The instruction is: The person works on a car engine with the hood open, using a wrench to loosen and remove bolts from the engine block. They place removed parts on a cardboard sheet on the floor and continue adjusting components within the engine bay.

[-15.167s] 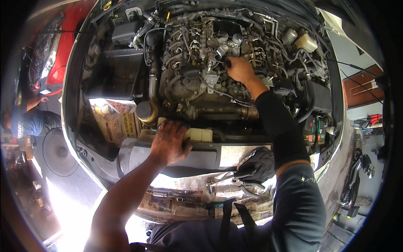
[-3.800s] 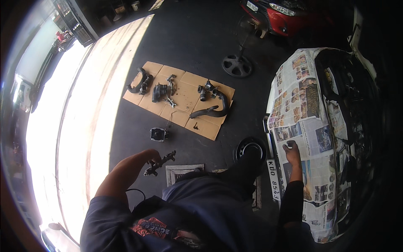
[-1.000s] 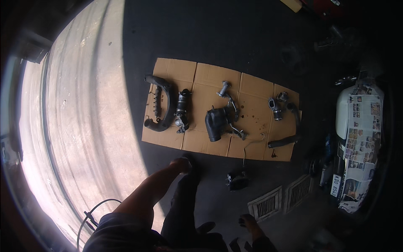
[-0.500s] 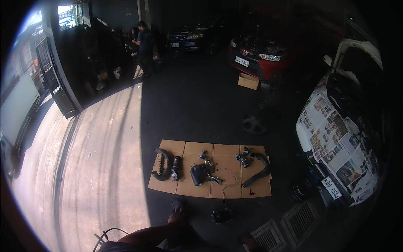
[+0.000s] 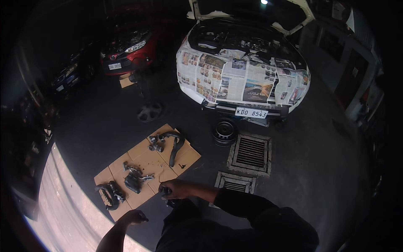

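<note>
My right hand (image 5: 178, 190) reaches in just off the near edge of the flattened cardboard (image 5: 147, 161), its fingers curled around something dark and small that I cannot make out. A dark part (image 5: 172, 203) is just below that hand, partly hidden by it. My left hand (image 5: 134, 217) hangs by the cardboard's near left corner, fingers loosely extended and nothing visible in them. Closest to it on the cardboard lie a curved black hose (image 5: 110, 200) and a dark metal part (image 5: 117, 191). A dark rounded part with metal arms (image 5: 133, 183) lies mid-sheet.
Another black hose (image 5: 175, 153) and metal fittings (image 5: 156, 144) lie at the cardboard's far end. Beyond stand a newspaper-covered white car (image 5: 235, 77) with its hood raised and a red car (image 5: 138, 54). A wheel rim (image 5: 224, 130), floor grates (image 5: 250, 153) and a wheel cover (image 5: 150, 112) are around.
My view has swung right, bringing the white car to the centre. My right hand has come forward to the cardboard's edge. My left hand has moved off my leg.
</note>
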The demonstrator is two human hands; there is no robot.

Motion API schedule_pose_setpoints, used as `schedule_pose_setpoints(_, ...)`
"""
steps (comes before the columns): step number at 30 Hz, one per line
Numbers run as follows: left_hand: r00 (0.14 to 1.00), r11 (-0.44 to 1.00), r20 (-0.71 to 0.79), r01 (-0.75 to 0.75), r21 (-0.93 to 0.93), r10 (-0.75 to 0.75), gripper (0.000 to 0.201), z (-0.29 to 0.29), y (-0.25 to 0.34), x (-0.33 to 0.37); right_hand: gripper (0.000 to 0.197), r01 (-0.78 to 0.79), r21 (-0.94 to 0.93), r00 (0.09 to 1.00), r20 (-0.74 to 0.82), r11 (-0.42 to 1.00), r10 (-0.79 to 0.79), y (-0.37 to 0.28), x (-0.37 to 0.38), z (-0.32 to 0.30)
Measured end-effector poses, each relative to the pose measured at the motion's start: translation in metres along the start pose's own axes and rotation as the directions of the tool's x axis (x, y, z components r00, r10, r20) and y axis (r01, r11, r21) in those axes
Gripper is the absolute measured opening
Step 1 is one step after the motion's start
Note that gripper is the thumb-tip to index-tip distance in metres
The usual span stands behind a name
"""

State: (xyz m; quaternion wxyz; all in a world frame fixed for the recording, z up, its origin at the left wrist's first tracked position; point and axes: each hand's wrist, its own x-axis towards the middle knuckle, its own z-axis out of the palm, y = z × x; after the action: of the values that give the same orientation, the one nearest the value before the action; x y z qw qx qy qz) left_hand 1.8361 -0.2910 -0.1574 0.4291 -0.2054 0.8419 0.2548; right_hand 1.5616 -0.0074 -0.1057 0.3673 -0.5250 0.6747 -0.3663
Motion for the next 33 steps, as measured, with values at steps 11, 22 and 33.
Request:
schedule_pose_setpoints(11, 0.383, 0.666, 0.783, -0.744, -0.052, 0.489, 0.051, -0.283, 0.406, -0.011, 0.071, -0.963, -0.008, 0.258, -0.325, 0.27, 0.91, 0.304, -0.337, -0.143)
schedule_pose_setpoints(22, 0.452, 0.664, 0.858, -0.722, 0.192, 0.244, 0.04, -0.422, 0.643, 0.117, 0.071, -0.922, 0.355, -0.105, 0.149, -0.152, 0.983, 0.405, -0.545, -0.176)
schedule_pose_setpoints(33, 0.823, 0.939, 0.46, -0.336, -0.079, 0.333, 0.038, -0.446, 0.727, 0.1, 0.065, -0.751, -0.201, 0.658, -0.314, 0.629, 0.684, 0.595, -0.322, -0.663)
